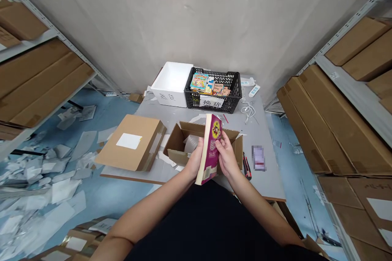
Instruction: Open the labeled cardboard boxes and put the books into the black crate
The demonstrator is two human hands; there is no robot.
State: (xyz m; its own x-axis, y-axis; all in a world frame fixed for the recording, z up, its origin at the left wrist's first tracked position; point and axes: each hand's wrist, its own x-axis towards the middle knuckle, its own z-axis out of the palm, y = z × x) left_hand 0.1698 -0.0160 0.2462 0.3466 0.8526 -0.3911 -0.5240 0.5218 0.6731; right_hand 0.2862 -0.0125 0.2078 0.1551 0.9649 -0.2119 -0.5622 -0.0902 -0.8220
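A thick purple book (pixel 212 151) with a yellow emblem and a barcode is held tilted between my hands. My left hand (pixel 196 161) grips its pale page edge, while my right hand (pixel 227 155) holds the cover side, thumb on the cover. Beneath and behind the book, an open cardboard box (pixel 179 158) stands on the table, with clear bubble wrap (pixel 191 143) inside; the book and my hands hide part of it. To its left lies a closed cardboard box (pixel 134 130) with a white label.
A white foam box (pixel 171 100) and a black crate (pixel 235 100) with books stand at the table's back. A red-and-black cutter (pixel 246 168), a blurred phone-like item (pixel 259 158) and a white cable (pixel 248 110) lie right. Shelves with cartons flank the table; paper litters the left floor.
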